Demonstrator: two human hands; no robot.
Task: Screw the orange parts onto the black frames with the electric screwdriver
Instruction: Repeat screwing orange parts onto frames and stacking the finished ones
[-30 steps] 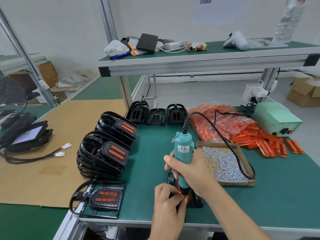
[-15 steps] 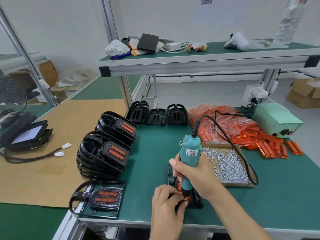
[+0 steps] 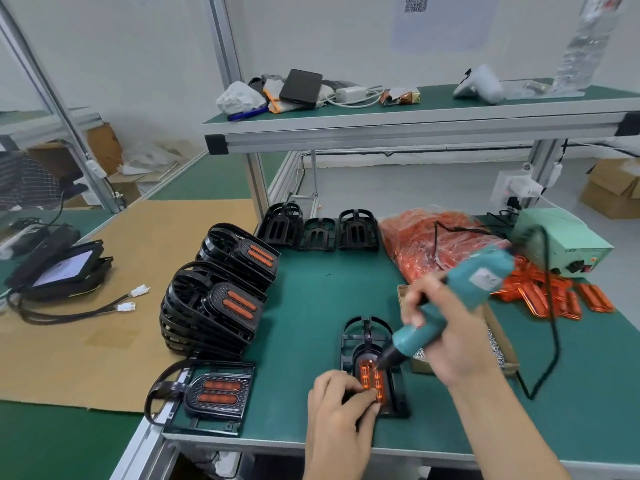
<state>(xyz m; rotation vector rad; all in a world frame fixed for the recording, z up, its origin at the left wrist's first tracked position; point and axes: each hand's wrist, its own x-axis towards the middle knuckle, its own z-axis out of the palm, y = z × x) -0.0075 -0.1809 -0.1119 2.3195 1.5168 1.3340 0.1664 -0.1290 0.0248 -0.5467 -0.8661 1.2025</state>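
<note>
We see the orange part [image 3: 372, 379] seated in the black frame [image 3: 375, 368] near the worktop's front edge, left hand [image 3: 337, 408] pinching it; the right hand's [image 3: 446, 337] grip wraps the electric screwdriver [image 3: 450, 306], now tilted over from upright, tip at the next screw.

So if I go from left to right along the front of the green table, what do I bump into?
Finished frame lying flat → left hand → frame being screwed → electric screwdriver in the right hand → loose orange parts.
</note>
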